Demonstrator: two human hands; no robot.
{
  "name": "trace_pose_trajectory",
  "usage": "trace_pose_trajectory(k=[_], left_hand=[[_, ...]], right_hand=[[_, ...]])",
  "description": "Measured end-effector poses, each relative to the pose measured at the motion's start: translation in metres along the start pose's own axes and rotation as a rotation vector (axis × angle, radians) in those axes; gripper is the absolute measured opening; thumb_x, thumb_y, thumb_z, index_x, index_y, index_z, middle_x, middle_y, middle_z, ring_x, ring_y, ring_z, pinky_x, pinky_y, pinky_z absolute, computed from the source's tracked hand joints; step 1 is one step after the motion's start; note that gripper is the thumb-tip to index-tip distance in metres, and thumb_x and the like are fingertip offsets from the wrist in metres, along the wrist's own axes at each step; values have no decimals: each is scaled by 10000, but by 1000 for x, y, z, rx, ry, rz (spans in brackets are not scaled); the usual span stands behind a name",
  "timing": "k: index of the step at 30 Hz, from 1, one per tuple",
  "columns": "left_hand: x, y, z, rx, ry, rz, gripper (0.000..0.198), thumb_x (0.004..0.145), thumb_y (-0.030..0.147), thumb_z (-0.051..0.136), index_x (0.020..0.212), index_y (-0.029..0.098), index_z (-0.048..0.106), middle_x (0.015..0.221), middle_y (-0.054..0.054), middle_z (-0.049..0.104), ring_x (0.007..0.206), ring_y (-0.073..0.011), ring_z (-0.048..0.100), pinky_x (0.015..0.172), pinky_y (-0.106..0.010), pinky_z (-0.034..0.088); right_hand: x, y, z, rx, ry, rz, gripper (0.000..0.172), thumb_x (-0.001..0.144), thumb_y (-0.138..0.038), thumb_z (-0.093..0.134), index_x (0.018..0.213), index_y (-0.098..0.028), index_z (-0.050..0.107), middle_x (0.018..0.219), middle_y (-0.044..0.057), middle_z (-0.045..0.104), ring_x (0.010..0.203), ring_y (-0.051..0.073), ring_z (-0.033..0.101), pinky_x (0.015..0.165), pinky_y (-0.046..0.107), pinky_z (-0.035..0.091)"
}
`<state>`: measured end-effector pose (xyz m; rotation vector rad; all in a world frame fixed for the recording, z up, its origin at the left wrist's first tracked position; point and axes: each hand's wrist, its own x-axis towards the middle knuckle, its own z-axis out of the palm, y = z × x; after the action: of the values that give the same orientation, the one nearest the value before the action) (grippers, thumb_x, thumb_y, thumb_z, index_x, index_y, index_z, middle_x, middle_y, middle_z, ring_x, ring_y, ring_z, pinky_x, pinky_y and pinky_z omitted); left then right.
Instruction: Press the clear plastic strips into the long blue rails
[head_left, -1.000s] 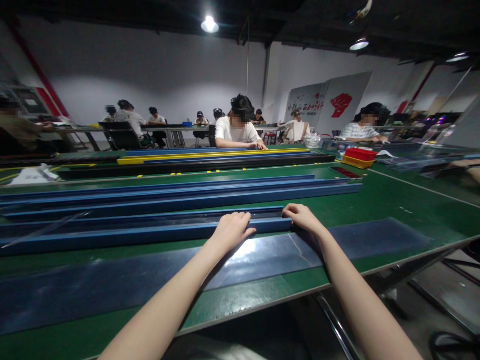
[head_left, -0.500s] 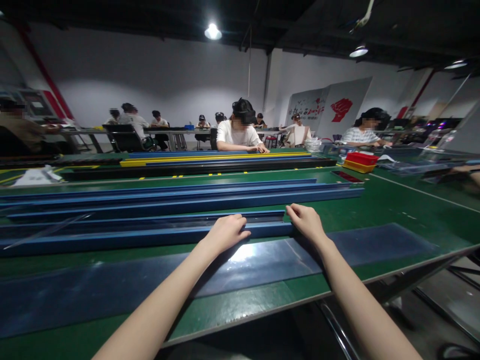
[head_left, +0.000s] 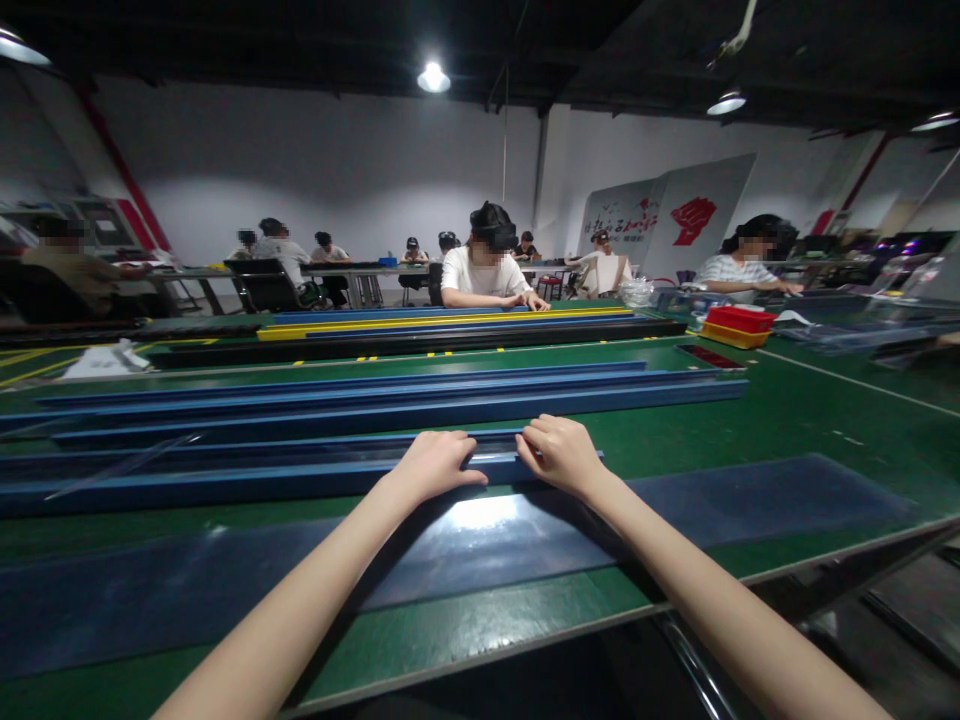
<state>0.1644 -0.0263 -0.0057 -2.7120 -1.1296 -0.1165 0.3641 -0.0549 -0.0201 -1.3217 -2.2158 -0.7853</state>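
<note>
A long blue channel strip lies across the green table in front of me, its open side up. My left hand is closed over its near edge, thumb on the near side and fingers reaching inside. Close to the strip's right end, my right hand is also curled over it with bent fingers. Hidden fingertips leave unclear whether a clear film lies under them. Nearer to me, a wide transparent plastic sheet rests flat beneath my forearms. A thin clear strip sticks up from the channel at left.
More blue channel strips lie parallel just beyond. Farther back are yellow strips and a black strip. A red bin and a phone sit at right. A co-worker works opposite.
My right hand has moved left along the blue channel strip from its right end, closer to my left hand. My left hand stays at about the same place; the view has shifted slightly.
</note>
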Motion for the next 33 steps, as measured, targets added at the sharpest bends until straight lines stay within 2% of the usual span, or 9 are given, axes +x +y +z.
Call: trace_pose_trajectory(k=[3,8,12,18,23,33], left_hand=[[0,-2,2,33,-3,2,411,758,568,489,796,175,607,829,-46,647,762,-203,611,569,-256,380],[2,-3,5,48,8,-4,480,737,629,460,798,179,615,822,-54,650,754,-202,611,563,-253,376],[5,-4,6,58,19,-20,487,727,635,470,802,177,618,824,-59,650,755,-204,612,569,-253,378],[12,-8,11,37,50,-73,497,731,634,465,799,169,624,829,-75,655,765,-226,616,576,-269,381],[14,-10,17,32,70,-113,480,756,610,455,810,165,629,849,-85,658,777,-235,616,580,-275,383],[10,-5,25,41,136,-137,441,799,555,441,836,148,608,864,-95,640,833,-223,591,657,-283,405]], right_hand=[[8,-12,7,-9,-47,46,348,836,-258,383,582,-165,602,584,41,621,580,119,533,542,257,249],[15,-19,13,-7,-227,205,418,849,-297,343,629,-183,679,653,59,686,553,136,585,507,252,256],[21,-19,14,-13,-265,251,432,850,-310,331,664,-193,704,696,68,699,600,153,618,519,241,295],[29,-16,24,-27,-234,325,407,837,-308,360,672,-186,712,694,79,699,615,162,625,532,237,324],[31,-14,35,-28,-153,394,407,831,-310,368,646,-180,705,661,81,691,582,170,616,491,249,283],[26,-10,48,-16,-24,318,402,834,-267,348,585,-160,645,607,60,662,545,132,565,472,252,196]])
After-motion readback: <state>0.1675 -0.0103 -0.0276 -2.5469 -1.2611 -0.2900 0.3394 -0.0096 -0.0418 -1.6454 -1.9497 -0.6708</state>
